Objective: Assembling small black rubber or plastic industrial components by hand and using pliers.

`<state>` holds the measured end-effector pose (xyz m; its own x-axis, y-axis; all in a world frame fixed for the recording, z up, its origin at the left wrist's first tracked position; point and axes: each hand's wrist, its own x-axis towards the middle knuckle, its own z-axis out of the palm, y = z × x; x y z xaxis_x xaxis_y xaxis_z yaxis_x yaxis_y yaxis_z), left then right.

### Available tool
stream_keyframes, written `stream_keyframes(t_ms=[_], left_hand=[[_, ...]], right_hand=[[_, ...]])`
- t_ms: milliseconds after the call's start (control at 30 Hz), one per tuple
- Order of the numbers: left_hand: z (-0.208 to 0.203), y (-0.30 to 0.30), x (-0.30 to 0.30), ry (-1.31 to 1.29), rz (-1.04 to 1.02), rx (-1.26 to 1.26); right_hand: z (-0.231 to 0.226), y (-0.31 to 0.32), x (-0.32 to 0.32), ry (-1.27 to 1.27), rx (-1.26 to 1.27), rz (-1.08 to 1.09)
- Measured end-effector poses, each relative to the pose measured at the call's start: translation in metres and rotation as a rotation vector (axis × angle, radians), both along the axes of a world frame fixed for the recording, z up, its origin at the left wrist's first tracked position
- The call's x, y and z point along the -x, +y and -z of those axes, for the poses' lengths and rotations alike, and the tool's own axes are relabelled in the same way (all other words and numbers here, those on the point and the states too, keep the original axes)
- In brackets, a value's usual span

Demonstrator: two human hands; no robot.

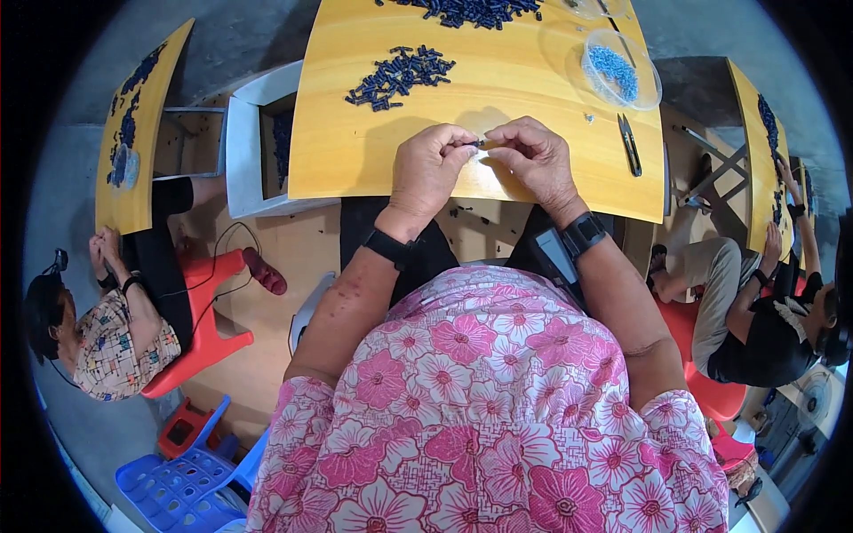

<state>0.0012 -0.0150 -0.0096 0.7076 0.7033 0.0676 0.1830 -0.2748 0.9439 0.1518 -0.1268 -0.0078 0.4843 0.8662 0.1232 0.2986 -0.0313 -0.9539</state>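
My left hand is closed in a pinch on a small dark cylindrical part, held just above the near part of the yellow table. Thumb and forefinger of my right hand are pressed together at the part's right end; whatever they pinch is too small to make out. Beyond my left hand lies a loose pile of similar dark blue-black parts. A round clear tub of tiny light-blue pieces stands to the far right, with black thread snips nearer to my right hand.
A larger heap of dark parts lies at the table's far edge. An open grey-white box adjoins the table's left side. People on red stools sit at yellow tables on both sides. A blue plastic chair stands at lower left.
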Motion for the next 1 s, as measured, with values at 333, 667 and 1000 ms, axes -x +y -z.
stream_keyframes(t_ms=[333, 667, 1000], left_hand=[[0.000, -0.002, -0.002, -0.033, 0.010, 0.128], [-0.006, 0.001, 0.001, -0.033, 0.066, 0.161], [-0.012, 0.008, 0.001, 0.108, 0.104, 0.121]], right_hand=[[0.002, 0.005, 0.002, -0.113, 0.004, 0.046], [0.000, 0.006, 0.003, -0.093, 0.025, 0.035], [0.003, 0.005, 0.001, -0.134, -0.016, -0.008]])
